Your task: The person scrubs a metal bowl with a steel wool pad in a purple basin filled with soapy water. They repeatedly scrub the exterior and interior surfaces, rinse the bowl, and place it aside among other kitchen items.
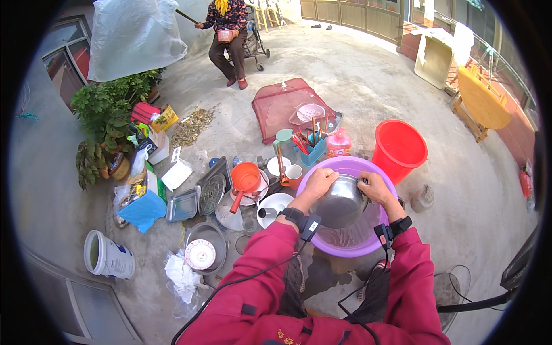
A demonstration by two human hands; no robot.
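A stainless steel pot or basin (340,206) is tilted over a purple plastic washtub (326,249), its rounded metal side towards me. My left hand (318,183) grips its rim at the upper left. At the right side of the rim, my right hand (376,188) presses a dark scrubber, perhaps steel wool, against the metal. Water shows in the tub below the pot. Both my wrists carry black straps with small cabled devices.
Left of the tub lie a red dipper (246,177), white plates (276,202) and a grey basin (215,241). Beyond it stand a teal cutlery basket (314,153), a pink soap bottle (339,144) and a red mesh food cover (276,103). A red bucket (399,148) stands right. A person (228,39) sits farther back.
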